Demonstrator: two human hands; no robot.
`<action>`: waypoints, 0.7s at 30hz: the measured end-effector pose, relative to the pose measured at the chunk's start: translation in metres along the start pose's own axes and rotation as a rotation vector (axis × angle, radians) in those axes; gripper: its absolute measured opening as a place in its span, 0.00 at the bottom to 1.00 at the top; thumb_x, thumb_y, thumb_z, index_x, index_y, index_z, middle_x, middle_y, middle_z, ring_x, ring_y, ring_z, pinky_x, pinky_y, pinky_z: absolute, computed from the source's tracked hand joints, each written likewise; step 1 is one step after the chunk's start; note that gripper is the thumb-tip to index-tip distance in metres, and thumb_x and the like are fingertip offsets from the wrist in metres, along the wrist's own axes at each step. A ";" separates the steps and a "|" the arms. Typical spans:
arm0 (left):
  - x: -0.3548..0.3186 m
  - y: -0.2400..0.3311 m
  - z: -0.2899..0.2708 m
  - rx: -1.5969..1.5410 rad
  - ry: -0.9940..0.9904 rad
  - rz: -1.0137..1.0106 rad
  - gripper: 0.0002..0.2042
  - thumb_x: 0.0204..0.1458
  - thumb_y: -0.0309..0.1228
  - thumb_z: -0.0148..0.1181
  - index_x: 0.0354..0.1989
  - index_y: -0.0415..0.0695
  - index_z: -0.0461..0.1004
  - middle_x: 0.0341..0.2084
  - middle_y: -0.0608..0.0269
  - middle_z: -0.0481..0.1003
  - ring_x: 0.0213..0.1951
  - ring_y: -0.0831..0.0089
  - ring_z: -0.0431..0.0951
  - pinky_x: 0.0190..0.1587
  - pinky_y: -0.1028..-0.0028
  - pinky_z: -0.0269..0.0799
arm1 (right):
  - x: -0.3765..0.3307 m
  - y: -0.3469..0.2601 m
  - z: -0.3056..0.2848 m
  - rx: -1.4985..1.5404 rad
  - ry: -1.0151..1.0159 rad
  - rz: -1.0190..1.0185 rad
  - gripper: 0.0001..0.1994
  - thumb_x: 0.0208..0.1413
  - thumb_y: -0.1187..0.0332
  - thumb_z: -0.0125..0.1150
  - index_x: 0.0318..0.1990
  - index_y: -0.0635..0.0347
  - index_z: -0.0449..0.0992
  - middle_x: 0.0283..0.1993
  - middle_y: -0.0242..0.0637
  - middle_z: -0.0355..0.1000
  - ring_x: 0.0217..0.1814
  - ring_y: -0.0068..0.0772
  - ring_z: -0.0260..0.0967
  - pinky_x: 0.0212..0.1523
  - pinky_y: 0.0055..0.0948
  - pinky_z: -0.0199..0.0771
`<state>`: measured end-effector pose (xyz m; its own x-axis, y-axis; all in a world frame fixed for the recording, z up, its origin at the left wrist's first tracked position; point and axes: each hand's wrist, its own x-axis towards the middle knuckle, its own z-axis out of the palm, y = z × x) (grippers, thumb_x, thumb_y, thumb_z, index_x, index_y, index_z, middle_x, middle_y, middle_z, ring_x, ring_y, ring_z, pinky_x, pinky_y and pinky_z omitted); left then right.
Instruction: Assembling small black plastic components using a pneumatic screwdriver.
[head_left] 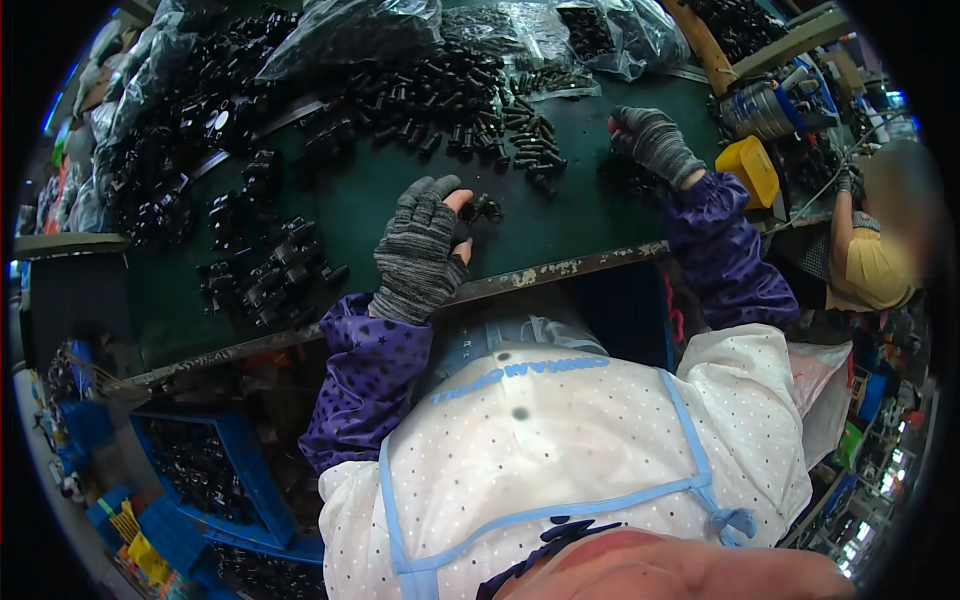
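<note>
My left hand (418, 248), in a grey striped glove with bare fingertips, is above the green tabletop near its front edge. Its fingers curl around a small black metal part (486, 208) that sticks out past the index fingertip. My right hand (655, 142), gloved the same way, is farther right with its fingers bent inward; whatever they hold, if anything, is hidden. Just below it lies a small heap of black parts (628, 178). Between the hands and farther back, black bolts (535, 140) lie loose beside a larger bolt pile (425, 100).
Black metal parts (275, 275) cover the table's left side. Clear plastic bags (350, 35) lie along the back. A yellow container (748, 170) and a metal can (762, 108) stand at the right. Blue crates (215, 470) of parts sit below left. Another person (870, 255) is at far right.
</note>
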<state>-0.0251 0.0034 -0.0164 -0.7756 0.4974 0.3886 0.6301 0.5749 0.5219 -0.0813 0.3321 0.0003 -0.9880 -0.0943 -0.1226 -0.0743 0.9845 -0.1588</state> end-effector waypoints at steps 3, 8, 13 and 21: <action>-0.002 -0.002 0.001 -0.071 0.053 0.020 0.24 0.31 0.21 0.59 0.45 0.44 0.67 0.45 0.56 0.66 0.50 0.57 0.64 0.52 0.65 0.60 | -0.018 -0.030 -0.006 0.691 -0.046 -0.077 0.05 0.50 0.70 0.52 0.33 0.59 0.71 0.25 0.34 0.70 0.28 0.26 0.69 0.29 0.26 0.70; -0.005 -0.005 0.006 -0.113 0.113 0.024 0.23 0.32 0.19 0.58 0.43 0.45 0.67 0.41 0.57 0.68 0.46 0.58 0.67 0.49 0.66 0.63 | -0.023 -0.113 0.000 1.074 -0.293 -0.231 0.06 0.50 0.70 0.54 0.35 0.60 0.71 0.23 0.28 0.67 0.22 0.13 0.63 0.23 0.16 0.65; -0.004 -0.001 0.008 -0.017 0.142 0.109 0.23 0.31 0.18 0.58 0.41 0.48 0.71 0.39 0.59 0.69 0.44 0.60 0.69 0.46 0.68 0.66 | -0.008 -0.125 0.023 0.787 -0.043 -0.526 0.07 0.49 0.71 0.55 0.35 0.62 0.71 0.27 0.31 0.70 0.29 0.18 0.66 0.27 0.21 0.67; -0.005 -0.004 0.011 -0.012 0.186 0.085 0.24 0.26 0.21 0.59 0.39 0.55 0.75 0.35 0.63 0.71 0.40 0.62 0.70 0.43 0.68 0.68 | -0.009 -0.126 0.012 0.685 -0.070 -0.551 0.07 0.47 0.72 0.56 0.35 0.62 0.72 0.28 0.34 0.71 0.31 0.23 0.68 0.31 0.25 0.69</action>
<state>-0.0237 0.0055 -0.0286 -0.7136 0.4148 0.5645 0.6941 0.5278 0.4895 -0.0618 0.2065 0.0095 -0.8232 -0.5607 0.0886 -0.4180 0.4931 -0.7629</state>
